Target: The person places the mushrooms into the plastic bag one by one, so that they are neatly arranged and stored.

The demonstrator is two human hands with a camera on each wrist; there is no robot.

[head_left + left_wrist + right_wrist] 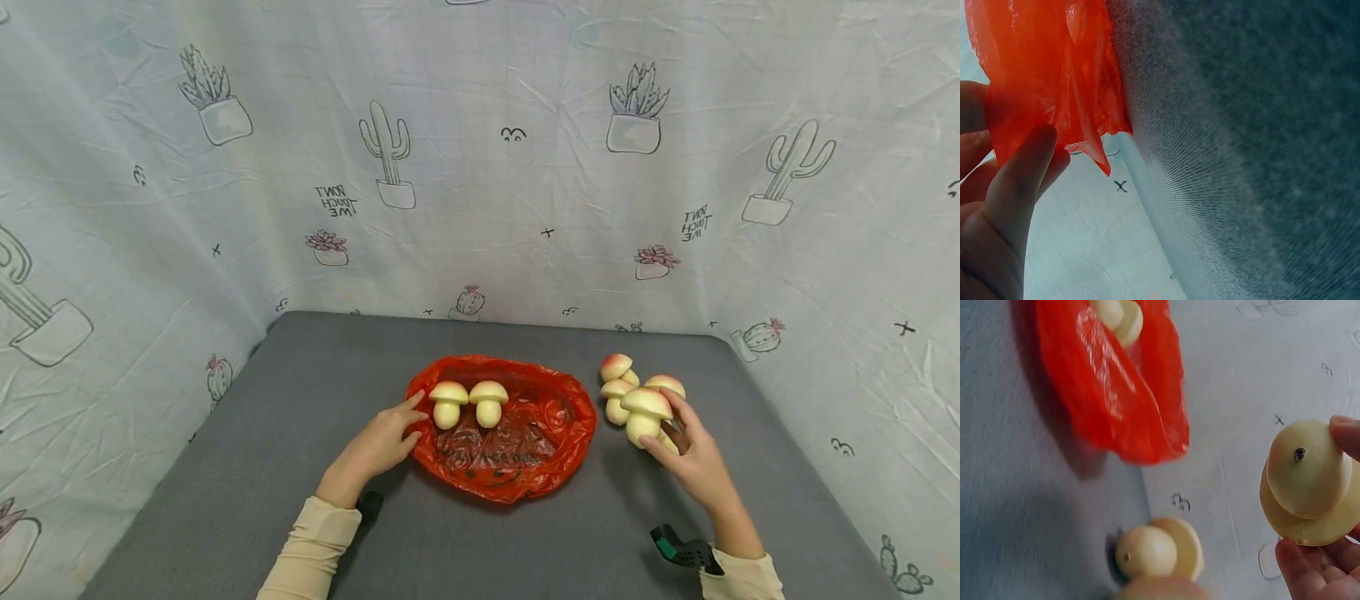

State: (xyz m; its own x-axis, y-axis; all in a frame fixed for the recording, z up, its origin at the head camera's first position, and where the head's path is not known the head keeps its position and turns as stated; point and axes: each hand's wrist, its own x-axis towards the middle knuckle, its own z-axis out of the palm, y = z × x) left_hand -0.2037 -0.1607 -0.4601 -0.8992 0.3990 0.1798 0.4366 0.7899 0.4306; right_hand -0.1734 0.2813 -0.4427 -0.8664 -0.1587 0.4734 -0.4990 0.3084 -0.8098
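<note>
step: bagging, seemingly | left hand (382,442) pinched red, oval-mouthed plastic bag (581,433) | right hand (697,462) gripped smooth, pale-yellow mushroom shape (645,405), right of bag | next likely called for carrying it into bag

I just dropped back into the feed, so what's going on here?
A person's left hand pinches the edge of an open red bag, with two mushrooms inside. The right hand holds another mushroom beside the bag, off the table. More mushrooms sit near that hand, outside the bag.
</note>
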